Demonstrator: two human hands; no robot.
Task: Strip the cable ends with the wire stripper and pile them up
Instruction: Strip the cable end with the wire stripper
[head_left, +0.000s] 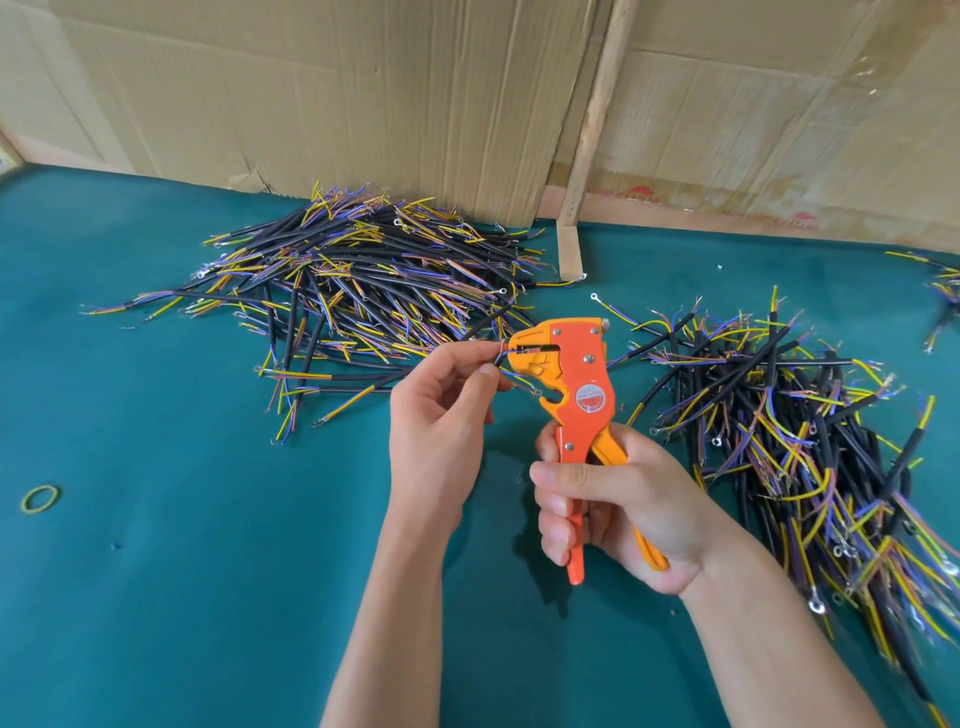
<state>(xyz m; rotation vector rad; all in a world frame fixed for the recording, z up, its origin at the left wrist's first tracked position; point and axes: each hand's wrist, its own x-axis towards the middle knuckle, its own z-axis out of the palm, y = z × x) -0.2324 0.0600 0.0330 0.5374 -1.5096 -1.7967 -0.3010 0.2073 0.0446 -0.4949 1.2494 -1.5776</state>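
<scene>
Bare forearms; unsleeved, ringless hands

On the table (156, 597), one cable pile (353, 291) lay far left of centre and a second pile (810, 457) sat to the right, running toward the near edge. Between them the wire stripper (576, 395) stood upright above the table, the right hand (613, 509) at its handles, the left hand (441, 421) just left with a cable (488, 330) at its head. A rubber band (40, 499) lay well left, cardboard (363, 88) standing behind it all.

Left hand (441, 421): raised, fingertips pinched together. Right hand (618, 512): fingers curled in a grip, forearm angled up from lower right.
</scene>
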